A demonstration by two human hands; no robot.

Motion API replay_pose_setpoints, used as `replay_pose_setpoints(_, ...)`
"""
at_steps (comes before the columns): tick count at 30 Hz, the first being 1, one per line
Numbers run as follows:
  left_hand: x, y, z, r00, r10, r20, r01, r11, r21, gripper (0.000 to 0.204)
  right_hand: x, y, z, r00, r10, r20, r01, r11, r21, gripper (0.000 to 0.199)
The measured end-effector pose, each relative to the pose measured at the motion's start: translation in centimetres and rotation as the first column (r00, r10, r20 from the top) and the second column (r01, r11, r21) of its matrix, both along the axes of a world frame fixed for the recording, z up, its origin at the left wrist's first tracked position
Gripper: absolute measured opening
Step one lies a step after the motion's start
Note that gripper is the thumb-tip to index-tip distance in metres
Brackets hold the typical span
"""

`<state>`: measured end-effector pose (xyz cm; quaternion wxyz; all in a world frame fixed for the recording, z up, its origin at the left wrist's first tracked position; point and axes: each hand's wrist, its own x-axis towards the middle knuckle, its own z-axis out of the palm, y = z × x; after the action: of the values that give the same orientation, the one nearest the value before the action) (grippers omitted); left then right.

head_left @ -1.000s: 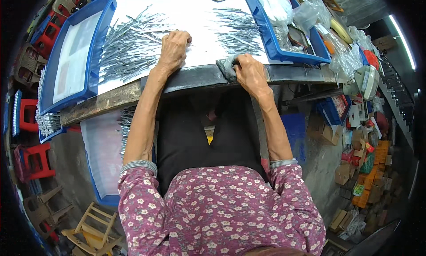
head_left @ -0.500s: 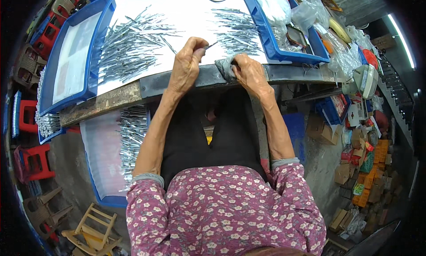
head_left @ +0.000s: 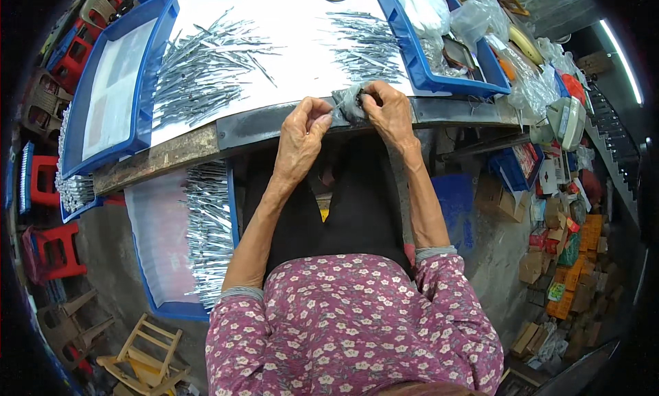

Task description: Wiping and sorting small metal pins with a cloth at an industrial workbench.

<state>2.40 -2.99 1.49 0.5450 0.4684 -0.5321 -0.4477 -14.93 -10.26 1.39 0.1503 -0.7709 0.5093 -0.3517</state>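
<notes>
My left hand [head_left: 301, 136] is at the table's front edge, thumb and fingers pinched around a thin metal strip that barely shows beside the grey wrapped bundle [head_left: 349, 102]. That bundle, cloth or plastic by its look, sits on the dark edge strip of the table. My right hand [head_left: 391, 114] is closed at the bundle's right side, with something small and dark at its fingertips that I cannot make out. Beyond my left hand spreads a large loose pile of thin grey metal strips [head_left: 199, 70]. A smaller pile of such strips [head_left: 364, 49] lies beyond my right hand.
A blue tray with a pale lining [head_left: 117, 87] stands at the left. Another blue tray [head_left: 453, 86] at the right holds plastic bags and odds and ends. Below the tabletop, a lower tray [head_left: 161, 259] contains more strips. Cartons and orange crates [head_left: 570, 272] crowd the right floor.
My left hand has come down and right from over the white tabletop to the bundle at the edge, bringing the strip along. My right hand stays at the bundle, shifted only slightly.
</notes>
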Motion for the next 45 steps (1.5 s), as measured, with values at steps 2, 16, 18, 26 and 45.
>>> replay_pose_setpoints(2, -0.2, 0.1, -0.2, 0.999, -0.018, -0.033, 0.020, 0.998, 0.053, 0.009, -0.4, -0.2, -0.7, 0.996, -0.008, 0.087, 0.004, 0.999, 0.045, 0.015)
replay_pose_setpoints(16, -0.9, 1.0, 0.3, 0.954, -0.101, -0.282, 0.140, 0.983, 0.120, 0.011, -1.0, -0.3, 0.1, 0.905, 0.015, 0.424, -0.150, 0.946, 0.288, 0.012)
replay_pose_setpoints(18, -0.9, 1.0, 0.2, 0.949, -0.099, -0.299, 0.144, 0.981, 0.132, 0.011, -1.0, -0.2, 0.5, 0.888, -0.010, 0.460, -0.165, 0.926, 0.339, 0.012)
replay_pose_setpoints(26, -1.0, 1.0, -0.5, 0.920, -0.166, -0.356, 0.219, 0.969, 0.114, 0.016, -1.2, 0.3, 1.4, 0.845, -0.032, 0.534, -0.215, 0.893, 0.394, 0.012)
replay_pose_setpoints(45, -1.4, 1.8, -0.1, 0.891, -0.153, -0.428, 0.229, 0.964, 0.131, 0.010, 0.3, 4.0, 2.2, 0.629, 0.072, 0.774, -0.449, 0.846, 0.287, 0.020)
